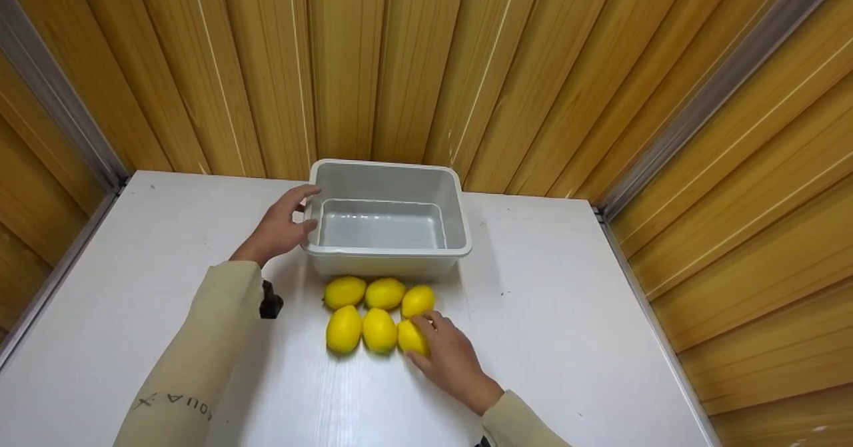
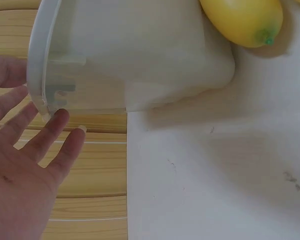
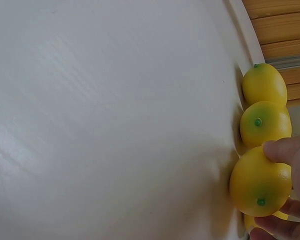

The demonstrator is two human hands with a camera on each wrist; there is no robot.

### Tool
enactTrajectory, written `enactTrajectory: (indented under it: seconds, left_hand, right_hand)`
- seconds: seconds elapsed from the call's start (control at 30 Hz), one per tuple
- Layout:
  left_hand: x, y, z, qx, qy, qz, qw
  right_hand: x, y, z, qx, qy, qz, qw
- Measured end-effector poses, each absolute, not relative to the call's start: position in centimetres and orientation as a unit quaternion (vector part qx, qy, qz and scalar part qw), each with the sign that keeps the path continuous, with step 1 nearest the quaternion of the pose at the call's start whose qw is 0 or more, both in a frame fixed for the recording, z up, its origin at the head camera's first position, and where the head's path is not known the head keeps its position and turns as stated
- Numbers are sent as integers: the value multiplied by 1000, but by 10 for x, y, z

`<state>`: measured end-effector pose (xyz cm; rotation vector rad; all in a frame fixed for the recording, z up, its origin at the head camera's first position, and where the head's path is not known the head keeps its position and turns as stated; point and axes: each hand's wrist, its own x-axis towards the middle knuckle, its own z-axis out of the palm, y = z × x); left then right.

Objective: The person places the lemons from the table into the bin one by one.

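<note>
The right hand [image 1: 452, 360] has its grip clamped on a smooth oval lemon [image 1: 410, 338], front-right of six on the white surface [image 1: 560, 314]; left hand [image 1: 278, 226], fingers apart, touches a plastic tub [image 1: 383, 264]. Sleeve [image 1: 200, 340] lettering [image 1: 174, 400] unclear.

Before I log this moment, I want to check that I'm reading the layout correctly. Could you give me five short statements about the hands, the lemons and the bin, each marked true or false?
1. Six lemons lie on the person's side of the bin. True.
2. The lemons form one straight line. False: they lie in two rows of three.
3. The right hand grips the rightmost lemon of the row nearer the person. True.
4. The bin is filled with lemons. False: none shows inside it.
5. The left hand is at the bin's right edge. False: it is at the left edge, its fingers spread near the rim.
</note>
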<state>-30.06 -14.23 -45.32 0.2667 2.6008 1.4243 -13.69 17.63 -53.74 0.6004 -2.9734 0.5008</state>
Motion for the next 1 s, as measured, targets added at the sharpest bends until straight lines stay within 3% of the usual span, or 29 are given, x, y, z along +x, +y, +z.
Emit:
enactTrajectory:
  seconds: [0.2,1.0]
  left_hand:
    - [-302,-148,-457,113,876,464,62]
    - [-299,-154,-464,61,860,490,130]
  right_hand:
    - [-137,175,-536,200,-965,164,35]
    - [-138,176,-540,195,-966,167,24]
